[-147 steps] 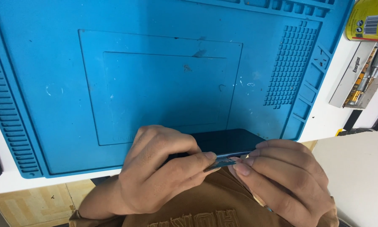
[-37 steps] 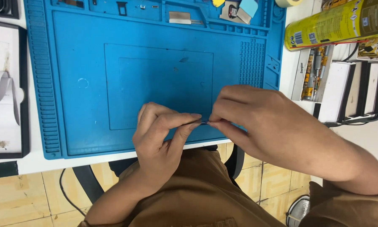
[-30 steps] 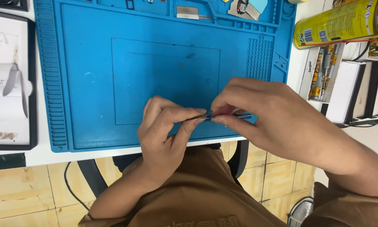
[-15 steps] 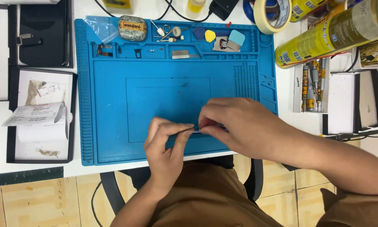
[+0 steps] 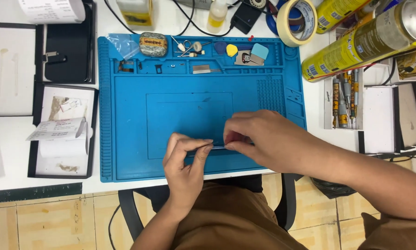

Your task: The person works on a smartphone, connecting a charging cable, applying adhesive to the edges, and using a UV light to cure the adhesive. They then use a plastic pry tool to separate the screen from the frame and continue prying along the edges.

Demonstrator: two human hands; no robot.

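Hands meet over the near edge of a blue mat that lies on a white desk. The left hand comes up from below, palm turned away, its thumb and fingers pinched shut on the left end of a thin flat strip. The right hand reaches in from the right, forearm crossing the desk edge, and its fingertips close on the strip's other end. The strip is held level, just above the mat near its front rim; what it is made of cannot be told, as the fingers hide most of it.

Beyond the hands the mat's flat middle lies bare, and its far trays hold small parts: a yellow pick, a light blue pick, a metal plate and a small oval tin. To the right stand a tape roll, a yellow spray can lying on its side, and a box of tools. To the left sit a black tray with folded papers and, behind it, a dark case. Under the desk show a tiled floor and the person's brown clothing.
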